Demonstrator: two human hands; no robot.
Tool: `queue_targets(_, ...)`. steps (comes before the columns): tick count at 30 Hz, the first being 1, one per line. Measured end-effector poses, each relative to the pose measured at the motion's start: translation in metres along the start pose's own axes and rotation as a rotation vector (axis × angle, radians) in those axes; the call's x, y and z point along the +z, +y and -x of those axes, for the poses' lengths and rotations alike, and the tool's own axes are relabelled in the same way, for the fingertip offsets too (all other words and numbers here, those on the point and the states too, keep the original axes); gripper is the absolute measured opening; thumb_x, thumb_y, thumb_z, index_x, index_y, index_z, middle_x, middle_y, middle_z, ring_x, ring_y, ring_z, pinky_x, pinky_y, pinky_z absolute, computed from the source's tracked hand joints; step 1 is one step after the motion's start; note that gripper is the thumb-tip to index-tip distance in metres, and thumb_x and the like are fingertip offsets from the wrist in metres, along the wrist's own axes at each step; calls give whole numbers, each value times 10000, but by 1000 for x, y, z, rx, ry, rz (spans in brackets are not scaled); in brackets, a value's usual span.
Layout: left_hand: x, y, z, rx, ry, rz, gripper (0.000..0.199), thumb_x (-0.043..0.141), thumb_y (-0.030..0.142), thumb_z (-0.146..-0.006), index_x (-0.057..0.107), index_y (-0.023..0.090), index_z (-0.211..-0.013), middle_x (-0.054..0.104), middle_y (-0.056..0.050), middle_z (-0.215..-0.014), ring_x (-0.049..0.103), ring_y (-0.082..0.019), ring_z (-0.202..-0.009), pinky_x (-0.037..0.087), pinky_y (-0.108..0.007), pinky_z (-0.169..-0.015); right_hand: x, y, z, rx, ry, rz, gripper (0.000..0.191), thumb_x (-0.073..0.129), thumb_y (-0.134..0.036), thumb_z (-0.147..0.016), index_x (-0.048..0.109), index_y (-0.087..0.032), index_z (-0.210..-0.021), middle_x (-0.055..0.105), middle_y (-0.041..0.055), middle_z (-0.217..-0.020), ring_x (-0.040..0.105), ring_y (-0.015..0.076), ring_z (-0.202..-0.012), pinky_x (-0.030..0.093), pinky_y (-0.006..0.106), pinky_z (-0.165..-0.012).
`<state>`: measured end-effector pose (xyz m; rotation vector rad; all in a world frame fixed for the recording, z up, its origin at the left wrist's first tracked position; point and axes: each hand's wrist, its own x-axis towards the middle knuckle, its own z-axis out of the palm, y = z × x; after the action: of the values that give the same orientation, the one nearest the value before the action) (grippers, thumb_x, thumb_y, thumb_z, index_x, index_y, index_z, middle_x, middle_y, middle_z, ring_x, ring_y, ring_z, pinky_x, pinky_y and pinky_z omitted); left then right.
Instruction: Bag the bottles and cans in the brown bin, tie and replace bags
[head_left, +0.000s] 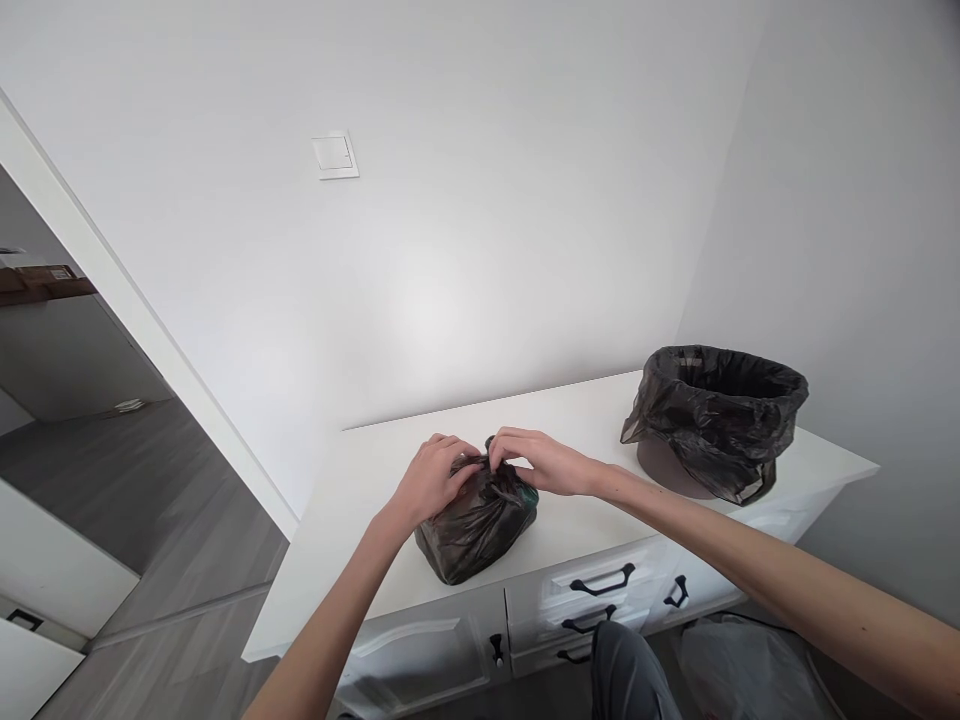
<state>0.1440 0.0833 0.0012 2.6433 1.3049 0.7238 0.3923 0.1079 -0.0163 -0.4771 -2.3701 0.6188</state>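
A filled black plastic bag [476, 530] sits on the white cabinet top, its gathered neck facing up. My left hand [439, 475] is at the bag's upper left, fingers bent and closed on the plastic. From the right, my right hand [536, 460] pinches the bag's neck, thumb and fingers together. Both hands are close to each other at the top of the bag. The contents are hidden, apart from a greenish patch showing through the right side.
A bin [675, 468] lined with a black bag stands at the right end of the white cabinet [577, 410]. Drawers with black handles face me. A pale plastic bag [750, 665] lies on the floor at lower right. A doorway opens at left.
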Motion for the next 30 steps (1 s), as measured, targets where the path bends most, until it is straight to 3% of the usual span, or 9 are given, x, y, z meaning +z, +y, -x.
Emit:
queue_targets(4, 8, -6, -2, -77, 19, -68, 212, 511, 345, -992, 695, 263, -926, 753, -51, -946, 653, -277, -941, 481, -457, -905, -2, 3, 6, 242, 57, -114, 444, 573, -33, -849, 588, -241, -1241, 589, 80, -1310, 732, 159, -1001, 593, 355, -926)
queue_targets(9, 16, -1, 6, -243, 226, 97, 217, 516, 394, -992, 644, 257, -883, 754, -38, -949, 682, -250, -882, 508, -392, -811, -1, 0, 9, 616, 121, -204, 217, 588, -330, -982, 645, -212, -1155, 719, 91, -1181, 723, 177, -867, 575, 327, -787)
queue_targets(12, 19, 1, 6, -339, 350, 279, 214, 558, 423, -975, 645, 244, -897, 766, -41, -983, 698, -239, -908, 528, -374, -823, 8, -7, 5, 603, 66, -160, 241, 590, -419, -980, 699, -207, -1014, 746, 55, -986, 675, 189, -861, 518, 317, -779)
queue_targets(15, 20, -7, 6, -442, 465, 415, 243, 615, 476, -945, 658, 240, -912, 767, -42, -990, 698, -237, -933, 531, -363, -824, 16, -11, 5, 559, 44, -5, 127, 646, -313, -904, 657, -213, -827, 638, -19, -722, 581, 161, -700, 421, 279, -657)
queue_targets(17, 21, -18, 7, -505, 537, 464, 280, 640, 516, -920, 663, 237, -920, 765, -50, -1002, 695, -241, -940, 529, -362, -819, 18, -10, 7, 558, 51, 43, 141, 659, -304, -874, 612, -221, -770, 570, -42, -660, 525, 148, -636, 359, 260, -597)
queue_targets(21, 20, -49, 7, -625, 678, 481, 377, 637, 585, -890, 648, 214, -959, 748, -83, -1023, 676, -246, -941, 523, -372, -821, 9, -2, 17, 572, 89, 119, 221, 660, -383, -886, 570, -233, -750, 587, -26, -671, 533, 166, -630, 329, 259, -569)
queue_targets(25, 18, -76, 0, -735, 784, 513, 441, 590, 610, -883, 616, 180, -978, 716, -107, -998, 664, -236, -922, 532, -375, -811, -4, 5, 28, 607, 191, 147, 268, 488, -370, -999, 632, -241, -814, 657, 11, -713, 618, 209, -692, 394, 285, -630)
queue_targets(28, 15, -80, -3, -770, 785, 513, 413, 581, 571, -882, 604, 168, -968, 698, -116, -977, 667, -249, -923, 544, -409, -823, -8, 4, 37, 648, 278, 105, 404, 367, -438, -1055, 673, -240, -880, 702, 35, -775, 670, 231, -757, 454, 310, -706)
queue_targets(30, 13, -71, -1, -759, 789, 474, 376, 592, 520, -890, 597, 170, -1026, 681, -129, -1054, 656, -273, -1021, 533, -454, -903, -8, 0, 44, 640, 310, 65, 444, 332, -477, -1066, 678, -238, -925, 724, 40, -843, 686, 234, -805, 479, 325, -756)
